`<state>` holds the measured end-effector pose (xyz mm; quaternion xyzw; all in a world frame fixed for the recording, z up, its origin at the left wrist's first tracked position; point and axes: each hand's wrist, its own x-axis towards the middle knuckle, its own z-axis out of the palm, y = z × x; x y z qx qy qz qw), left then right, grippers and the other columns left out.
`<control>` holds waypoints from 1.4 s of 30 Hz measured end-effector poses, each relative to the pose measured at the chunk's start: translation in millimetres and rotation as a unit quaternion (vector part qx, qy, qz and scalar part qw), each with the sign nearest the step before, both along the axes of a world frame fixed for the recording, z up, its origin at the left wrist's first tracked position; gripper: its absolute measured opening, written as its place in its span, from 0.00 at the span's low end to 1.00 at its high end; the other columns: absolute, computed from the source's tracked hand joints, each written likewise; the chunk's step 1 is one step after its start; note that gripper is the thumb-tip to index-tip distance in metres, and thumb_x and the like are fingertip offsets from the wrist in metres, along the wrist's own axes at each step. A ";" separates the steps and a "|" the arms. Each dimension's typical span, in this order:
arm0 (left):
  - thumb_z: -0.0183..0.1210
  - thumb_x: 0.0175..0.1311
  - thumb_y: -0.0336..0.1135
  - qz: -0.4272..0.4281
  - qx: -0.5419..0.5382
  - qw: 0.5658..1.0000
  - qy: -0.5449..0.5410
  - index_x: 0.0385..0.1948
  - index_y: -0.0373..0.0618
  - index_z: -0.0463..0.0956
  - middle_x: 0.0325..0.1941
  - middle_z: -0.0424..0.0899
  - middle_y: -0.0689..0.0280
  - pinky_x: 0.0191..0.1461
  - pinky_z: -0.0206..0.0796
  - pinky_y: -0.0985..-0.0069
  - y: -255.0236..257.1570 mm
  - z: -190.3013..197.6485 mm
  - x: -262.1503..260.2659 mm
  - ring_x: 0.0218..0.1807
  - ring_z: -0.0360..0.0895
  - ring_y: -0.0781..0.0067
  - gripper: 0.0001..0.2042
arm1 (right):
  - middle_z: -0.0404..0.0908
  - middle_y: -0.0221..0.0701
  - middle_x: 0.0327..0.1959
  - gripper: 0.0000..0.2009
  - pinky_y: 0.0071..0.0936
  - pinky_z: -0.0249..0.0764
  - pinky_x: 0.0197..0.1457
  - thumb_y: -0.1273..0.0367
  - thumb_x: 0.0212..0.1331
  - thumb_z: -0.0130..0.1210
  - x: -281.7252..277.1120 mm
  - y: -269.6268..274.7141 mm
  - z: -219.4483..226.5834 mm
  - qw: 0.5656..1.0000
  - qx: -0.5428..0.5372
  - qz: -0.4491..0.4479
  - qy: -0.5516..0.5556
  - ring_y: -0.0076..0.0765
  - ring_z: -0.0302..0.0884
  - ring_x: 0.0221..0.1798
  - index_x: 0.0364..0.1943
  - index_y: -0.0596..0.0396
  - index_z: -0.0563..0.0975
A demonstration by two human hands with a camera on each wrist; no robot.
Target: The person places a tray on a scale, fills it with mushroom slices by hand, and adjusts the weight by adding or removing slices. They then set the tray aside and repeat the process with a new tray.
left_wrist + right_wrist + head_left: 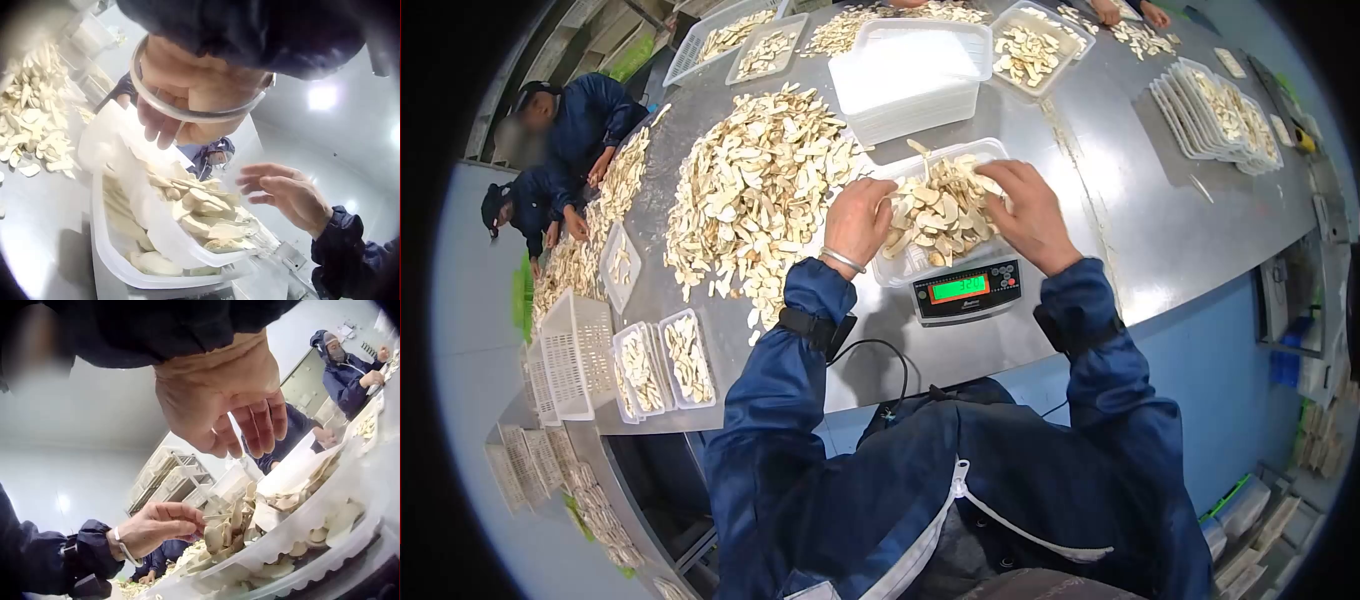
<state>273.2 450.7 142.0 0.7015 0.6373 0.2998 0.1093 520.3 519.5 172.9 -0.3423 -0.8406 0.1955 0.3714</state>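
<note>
A clear plastic tray (pixel 897 268) heaped with pale dried slices (pixel 940 212) sits on a digital scale (pixel 966 292) whose green display is lit. At the tray's left side is the left hand (pixel 859 222), wearing a bangle, its fingers bent loosely toward the slices. Over the right side, the right hand (pixel 1032 215) has its fingers spread and slightly bent at the heap's edge. In the right wrist view the right hand (pixel 222 400) hangs above the tray with relaxed fingers; in the left wrist view the left hand (pixel 194 94) is above it too, holding nothing visible.
A large pile of slices (pixel 750 190) lies left of the tray. Stacked empty trays (pixel 915 95) stand behind it. Filled trays (pixel 688 360) are at the front left, more (pixel 1215 115) at the back right. Other people (pixel 590 120) work along the table's far left.
</note>
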 end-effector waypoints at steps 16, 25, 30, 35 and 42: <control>0.58 0.51 0.26 -0.016 0.072 0.997 0.021 0.37 0.41 0.78 0.39 0.78 0.59 0.50 0.67 0.64 61.5 -24.3 33.3 0.45 0.73 0.55 0.11 | 0.80 0.36 0.28 0.08 0.31 0.71 0.36 0.69 0.54 0.55 22.6 20.8 -44.2 0.985 -0.153 -0.069 0.043 0.37 0.77 0.31 0.33 0.59 0.81; 0.61 0.52 0.34 0.046 0.009 0.997 0.067 0.41 0.42 0.77 0.32 0.78 0.57 0.42 0.69 0.62 58.9 -26.1 39.5 0.36 0.76 0.53 0.14 | 0.83 0.31 0.30 0.09 0.22 0.72 0.43 0.72 0.60 0.52 37.8 3.6 -41.3 0.961 -0.247 -0.090 0.085 0.23 0.78 0.35 0.38 0.62 0.80; 0.60 0.49 0.30 0.067 -0.060 0.993 -0.077 0.44 0.40 0.77 0.28 0.79 0.55 0.38 0.69 0.65 59.9 -20.4 43.1 0.32 0.77 0.55 0.17 | 0.82 0.29 0.29 0.08 0.21 0.72 0.43 0.72 0.60 0.52 41.4 0.5 -32.3 0.965 -0.230 -0.094 0.078 0.21 0.77 0.34 0.38 0.62 0.80; 0.58 0.55 0.28 0.051 -0.029 0.904 -0.424 0.43 0.37 0.77 0.27 0.78 0.68 0.30 0.66 0.83 37.6 -16.1 20.2 0.26 0.73 0.82 0.14 | 0.81 0.33 0.26 0.08 0.23 0.72 0.37 0.72 0.56 0.55 36.6 0.3 -25.5 0.952 -0.242 -0.103 0.154 0.22 0.76 0.30 0.37 0.59 0.80; 0.42 0.71 0.53 0.032 -0.193 0.565 -0.801 0.53 0.39 0.69 0.41 0.79 0.53 0.31 0.69 0.76 -35.2 25.3 24.4 0.31 0.79 0.65 0.24 | 0.82 0.39 0.29 0.10 0.31 0.74 0.40 0.67 0.54 0.59 -37.5 -26.3 16.4 0.984 -0.129 0.056 0.109 0.39 0.80 0.32 0.38 0.57 0.81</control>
